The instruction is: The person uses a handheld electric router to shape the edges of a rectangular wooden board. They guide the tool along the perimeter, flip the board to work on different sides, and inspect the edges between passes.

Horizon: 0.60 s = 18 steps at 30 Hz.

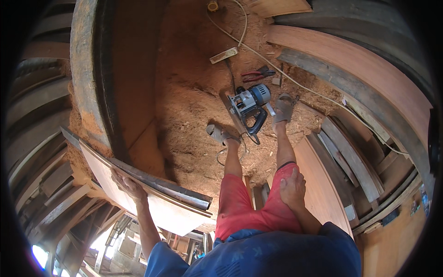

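My left hand (128, 185) lies on the pale face of a wide wooden board (162, 213) at the left, its fingers stretched along the surface near the upper edge. My right hand (293, 188) rests on my right thigh, just above the knee, and holds nothing. Between my feet and a little ahead, a blue and silver router (249, 102) with a black handle lies on the sawdust. Just beyond it are red-handled pliers (258, 74). A power strip (224, 55) sits farther off, with a cable running from it.
Sawdust covers the ground (184, 106). A thick timber beam (87, 69) stands at the left, with stacked planks (50, 106) behind it. Long boards (355, 60) and more planks (355, 157) line the right. A pale cord (314, 92) crosses the ground toward the right.
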Each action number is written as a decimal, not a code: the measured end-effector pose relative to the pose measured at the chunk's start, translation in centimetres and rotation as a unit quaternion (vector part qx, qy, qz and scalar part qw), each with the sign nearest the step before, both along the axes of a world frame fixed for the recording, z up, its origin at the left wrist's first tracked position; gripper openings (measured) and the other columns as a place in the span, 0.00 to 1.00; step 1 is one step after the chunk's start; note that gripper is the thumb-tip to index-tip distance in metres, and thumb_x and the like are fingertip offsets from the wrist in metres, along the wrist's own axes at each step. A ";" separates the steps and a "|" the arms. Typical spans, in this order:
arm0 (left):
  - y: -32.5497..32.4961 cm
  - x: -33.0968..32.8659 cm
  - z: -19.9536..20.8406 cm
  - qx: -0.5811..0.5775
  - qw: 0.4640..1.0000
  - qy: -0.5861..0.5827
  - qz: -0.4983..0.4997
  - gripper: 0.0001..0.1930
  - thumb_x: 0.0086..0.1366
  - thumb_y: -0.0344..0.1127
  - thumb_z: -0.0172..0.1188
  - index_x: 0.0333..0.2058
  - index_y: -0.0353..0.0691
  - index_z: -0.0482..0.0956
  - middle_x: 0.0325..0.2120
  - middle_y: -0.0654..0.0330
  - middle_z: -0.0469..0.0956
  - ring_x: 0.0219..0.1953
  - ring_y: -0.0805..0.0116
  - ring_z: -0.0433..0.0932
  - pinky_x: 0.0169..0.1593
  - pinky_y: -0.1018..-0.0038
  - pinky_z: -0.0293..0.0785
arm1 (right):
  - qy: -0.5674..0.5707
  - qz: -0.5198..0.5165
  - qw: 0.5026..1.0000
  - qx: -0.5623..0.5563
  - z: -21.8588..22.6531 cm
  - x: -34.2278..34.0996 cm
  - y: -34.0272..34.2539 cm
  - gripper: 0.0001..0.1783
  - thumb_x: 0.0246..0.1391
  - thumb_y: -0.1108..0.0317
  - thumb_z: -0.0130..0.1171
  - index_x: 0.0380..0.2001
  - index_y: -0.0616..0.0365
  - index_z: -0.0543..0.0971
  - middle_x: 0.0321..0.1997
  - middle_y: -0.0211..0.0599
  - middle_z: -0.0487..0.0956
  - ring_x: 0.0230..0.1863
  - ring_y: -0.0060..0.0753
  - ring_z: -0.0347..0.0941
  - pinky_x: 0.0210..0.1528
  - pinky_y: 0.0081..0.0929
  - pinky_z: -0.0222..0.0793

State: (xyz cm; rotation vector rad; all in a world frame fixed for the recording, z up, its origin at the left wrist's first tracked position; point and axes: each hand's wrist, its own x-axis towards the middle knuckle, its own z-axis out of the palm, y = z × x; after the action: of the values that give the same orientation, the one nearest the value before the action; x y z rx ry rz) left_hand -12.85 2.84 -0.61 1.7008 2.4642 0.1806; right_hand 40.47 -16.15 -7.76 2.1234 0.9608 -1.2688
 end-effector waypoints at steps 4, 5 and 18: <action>0.0 0.0 -0.1 -0.001 1.000 0.004 0.011 0.35 0.78 0.52 0.33 0.75 0.37 0.55 0.75 0.45 0.54 0.77 0.42 0.48 0.78 0.51 0.41 | 0.004 0.011 1.000 0.014 -0.1 0.2 -0.2 0.41 0.60 0.56 0.61 0.70 0.65 0.59 0.59 0.64 0.70 0.59 0.67 0.70 0.62 0.57 0.67; 0.0 0.1 0.1 -0.002 1.000 0.003 0.012 0.34 0.78 0.51 0.33 0.75 0.37 0.55 0.75 0.46 0.54 0.77 0.42 0.47 0.78 0.51 0.41 | 0.004 0.011 1.000 0.011 -0.1 0.1 -0.3 0.42 0.61 0.56 0.61 0.70 0.64 0.59 0.59 0.64 0.70 0.59 0.67 0.70 0.62 0.57 0.67; -1.5 -3.8 -3.0 -0.007 0.994 0.101 0.037 0.29 0.78 0.56 0.39 0.74 0.62 0.62 0.74 0.36 0.54 0.74 0.27 0.52 0.71 0.34 0.47 | -0.002 -0.102 0.995 -0.004 1.2 -3.3 -2.1 0.39 0.63 0.52 0.58 0.70 0.59 0.59 0.67 0.64 0.69 0.64 0.71 0.69 0.64 0.58 0.71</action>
State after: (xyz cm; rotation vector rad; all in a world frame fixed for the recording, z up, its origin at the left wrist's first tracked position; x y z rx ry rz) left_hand -16.68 1.33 -3.64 1.6990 2.6679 -0.0034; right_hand 37.18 -18.23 -6.55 2.2633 0.7520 -1.3606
